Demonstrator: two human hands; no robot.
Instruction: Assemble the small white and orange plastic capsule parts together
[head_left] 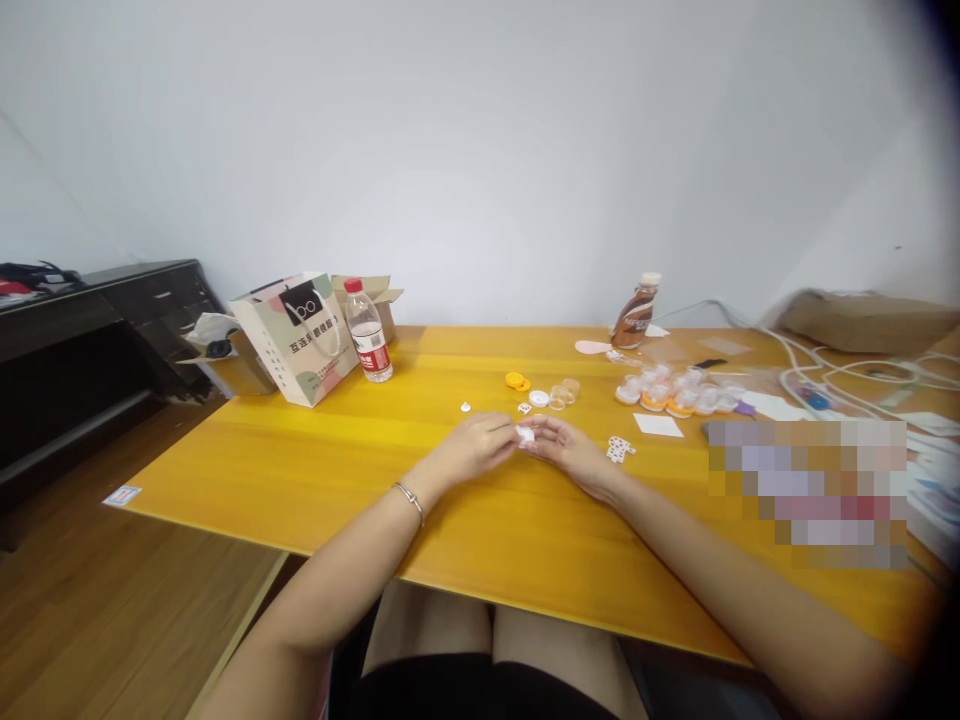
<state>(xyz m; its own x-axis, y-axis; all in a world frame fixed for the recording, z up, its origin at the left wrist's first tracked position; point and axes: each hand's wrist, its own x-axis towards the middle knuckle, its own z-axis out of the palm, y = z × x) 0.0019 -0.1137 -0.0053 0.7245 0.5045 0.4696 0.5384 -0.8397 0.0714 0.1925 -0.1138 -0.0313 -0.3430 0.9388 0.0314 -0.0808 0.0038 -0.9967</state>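
Observation:
Both hands meet over the middle of the yellow table (300, 470). My left hand (474, 446) and my right hand (564, 444) pinch a small white piece (526, 435) between their fingertips. A thin bracelet sits on my left wrist. Just behind the hands lie a white lid (538, 398), a small clear cup (557, 398), yellow lids (516, 381), a tiny white cap (466, 407) and a small dotted white piece (523, 408). A white dotted sheet piece (619, 449) lies right of my right hand.
A paper shopping bag (296, 335), a water bottle (367, 330) and a cardboard box (379, 295) stand at the back left. A brown drink bottle (636, 312), a cluster of small clear cups (679, 392), white paper (658, 424) and cables (840, 370) fill the right. A dark cabinet (112, 310) stands far left.

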